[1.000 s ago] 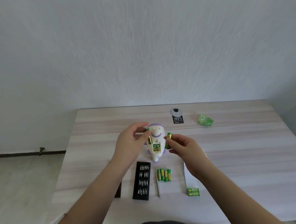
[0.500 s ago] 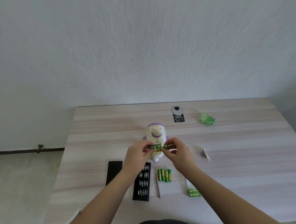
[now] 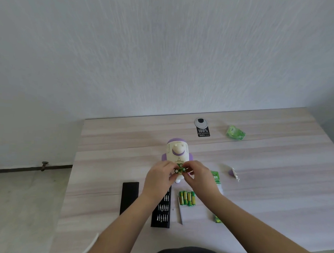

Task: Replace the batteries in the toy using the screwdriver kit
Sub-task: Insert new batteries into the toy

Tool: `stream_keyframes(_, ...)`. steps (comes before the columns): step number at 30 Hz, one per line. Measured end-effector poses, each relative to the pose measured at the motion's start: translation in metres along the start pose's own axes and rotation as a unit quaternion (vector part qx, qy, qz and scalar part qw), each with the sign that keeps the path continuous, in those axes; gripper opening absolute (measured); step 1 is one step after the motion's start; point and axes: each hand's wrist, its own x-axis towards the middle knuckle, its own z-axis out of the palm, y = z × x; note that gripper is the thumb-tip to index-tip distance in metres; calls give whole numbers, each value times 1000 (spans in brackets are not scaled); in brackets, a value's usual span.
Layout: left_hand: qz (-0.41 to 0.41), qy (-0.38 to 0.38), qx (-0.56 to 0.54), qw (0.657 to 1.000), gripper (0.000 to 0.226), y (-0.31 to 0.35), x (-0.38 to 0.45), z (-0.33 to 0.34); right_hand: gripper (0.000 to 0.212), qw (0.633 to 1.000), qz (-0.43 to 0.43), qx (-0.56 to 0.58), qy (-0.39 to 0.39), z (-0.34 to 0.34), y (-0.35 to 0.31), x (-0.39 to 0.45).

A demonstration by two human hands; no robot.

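Both hands are crowding the middle of the desk (image 3: 108, 143): the left hand (image 3: 157, 178) and right hand (image 3: 198, 174) are meeting over the lower part of the toy (image 3: 177, 151), closing off the way in from the near side. Nearer the person, the open bit case (image 3: 162, 209), its black lid (image 3: 129, 197) and a row of batteries (image 3: 187, 198) are lying close together between the forearms, leaving only narrow gaps. To the right, a green battery pack (image 3: 215, 177) is sitting just beside the right hand, with a small purple cover (image 3: 233, 173) further out. A black tag (image 3: 202, 127) and green wrapper (image 3: 235, 132) are lying near the far edge. The left strip and the far right of the desk are offering open passage.
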Motion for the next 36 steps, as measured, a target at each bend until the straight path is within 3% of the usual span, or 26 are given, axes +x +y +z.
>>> stream_keyframes(12,-18,-32,6,999,22,-1,9,4,21,995,-23,-93,-2,7,6,5)
stream_keyframes(24,-85,-45,-29,995,59,-11,7,2,41,994,100,19,28,7,10,6)
stream_keyframes(30,-93,-30,-12,995,82,-16,12,5,54,995,88,-14,-35,13,13,16)
stream_keyframes(36,-59,-18,15,998,101,-19,15,4,56,996,77,-15,-46,12,18,20)
